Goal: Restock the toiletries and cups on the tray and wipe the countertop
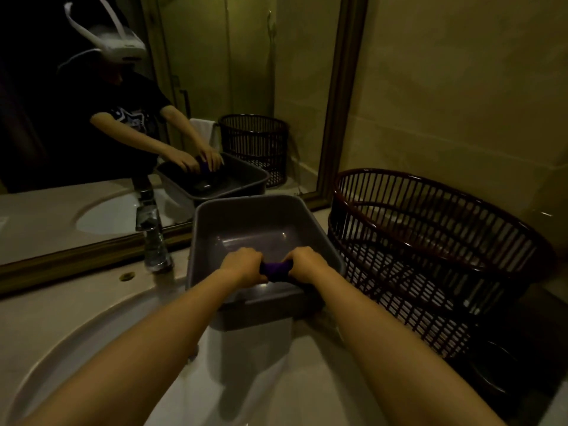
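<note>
A grey plastic tub (246, 216) rests on the far right rim of the white sink (92, 327). Over the tub's near side both my hands grip a rolled purple cloth (275, 268). My left hand (242, 265) is closed on its left end and my right hand (307, 263) on its right end. The cloth looks twisted between them. The tub's floor looks wet and holds nothing else that I can see.
A dark slatted basket (430, 241) stands right of the tub on the beige countertop (129, 287). A chrome faucet (152, 235) rises left of the tub. A framed mirror (123, 118) covers the back wall, and a dark object (491, 370) sits at the right edge.
</note>
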Demonstrator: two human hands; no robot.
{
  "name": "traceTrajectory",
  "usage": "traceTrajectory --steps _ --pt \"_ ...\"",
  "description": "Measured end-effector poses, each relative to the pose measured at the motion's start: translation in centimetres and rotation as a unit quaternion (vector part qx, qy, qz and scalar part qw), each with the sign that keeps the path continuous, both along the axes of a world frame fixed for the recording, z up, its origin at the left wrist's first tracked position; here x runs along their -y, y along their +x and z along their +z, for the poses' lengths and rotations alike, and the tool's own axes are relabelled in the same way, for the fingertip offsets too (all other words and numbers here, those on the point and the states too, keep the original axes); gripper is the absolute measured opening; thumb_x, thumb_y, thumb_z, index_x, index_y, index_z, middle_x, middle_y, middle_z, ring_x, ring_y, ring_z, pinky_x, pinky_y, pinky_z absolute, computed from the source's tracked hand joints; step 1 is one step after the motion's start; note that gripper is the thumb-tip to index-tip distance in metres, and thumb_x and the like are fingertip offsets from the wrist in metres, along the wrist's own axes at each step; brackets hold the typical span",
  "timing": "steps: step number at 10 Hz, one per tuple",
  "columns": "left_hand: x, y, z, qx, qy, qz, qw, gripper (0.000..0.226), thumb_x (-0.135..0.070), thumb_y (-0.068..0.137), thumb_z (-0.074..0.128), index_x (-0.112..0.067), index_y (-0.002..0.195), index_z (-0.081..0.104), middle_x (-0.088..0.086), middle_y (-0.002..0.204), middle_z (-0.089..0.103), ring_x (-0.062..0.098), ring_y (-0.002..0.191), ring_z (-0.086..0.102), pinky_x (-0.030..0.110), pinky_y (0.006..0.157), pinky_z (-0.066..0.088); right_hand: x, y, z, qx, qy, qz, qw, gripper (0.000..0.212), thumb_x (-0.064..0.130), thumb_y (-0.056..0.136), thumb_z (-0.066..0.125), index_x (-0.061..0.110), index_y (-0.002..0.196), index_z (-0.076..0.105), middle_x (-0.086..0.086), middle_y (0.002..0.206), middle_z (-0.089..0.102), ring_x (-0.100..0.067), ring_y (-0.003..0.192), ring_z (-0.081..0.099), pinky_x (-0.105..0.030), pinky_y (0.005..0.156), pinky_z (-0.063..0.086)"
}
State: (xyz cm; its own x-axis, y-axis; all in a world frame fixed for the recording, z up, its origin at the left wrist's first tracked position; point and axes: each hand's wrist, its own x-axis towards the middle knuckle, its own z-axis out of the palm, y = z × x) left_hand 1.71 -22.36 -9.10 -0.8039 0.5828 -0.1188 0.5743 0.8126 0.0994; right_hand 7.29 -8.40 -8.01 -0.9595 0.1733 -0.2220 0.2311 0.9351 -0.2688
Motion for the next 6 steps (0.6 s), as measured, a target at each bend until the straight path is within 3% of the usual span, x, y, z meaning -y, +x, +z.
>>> traceTrajectory --steps 2,3,4,6 --pt "-1.3 -2.1 -3.2 0.136 -0.069 0.001 0.988 0.044 -0.04 0.081 0.062 -0.016 0.117 0.053 0.007 0.117 0.06 0.023 0.102 0.059 0.036 0.09 0.049 -0.7 -2.7 -2.6 0.163 0.025 0.016 0.986 0.036 0.015 0.088 0.055 0.007 0.123 0.057 -0.016 0.126 0.057 -0.031 0.112 0.056 -0.04 0.098 0.047" --pt "-1.4 -2.5 -4.1 0.184 -0.074 -0.002 0.98 0.054 -0.047 0.08 0.06 -0.019 0.124 0.047 0.007 0.125 0.056 0.022 0.105 0.056 0.036 0.093 0.047 -0.8 -2.9 -2.7 0.181 0.045 0.019 0.982 0.044 0.013 0.089 0.055 0.009 0.132 0.048 -0.015 0.135 0.05 -0.031 0.118 0.052 -0.04 0.102 0.045" --pt "-1.6 -2.9 -3.9 0.177 -0.088 -0.003 0.98 0.07 -0.058 0.079 0.055 -0.021 0.136 0.037 0.007 0.137 0.047 0.024 0.118 0.05 0.038 0.098 0.042 -1.1 -2.7 -2.0 0.179 0.034 0.023 0.983 0.064 0.017 0.088 0.06 0.017 0.145 0.03 -0.014 0.147 0.036 -0.033 0.13 0.041 -0.043 0.109 0.038" --pt "-1.7 -2.9 1.3 0.141 -0.088 0.005 0.986 0.069 -0.06 0.084 0.044 -0.018 0.137 0.037 0.01 0.143 0.044 0.029 0.126 0.044 0.043 0.106 0.036 -1.6 0.2 2.8 0.087 -0.046 0.001 0.995 0.063 0.03 0.089 0.059 0.013 0.143 0.031 -0.014 0.146 0.039 -0.031 0.13 0.043 -0.04 0.106 0.039"
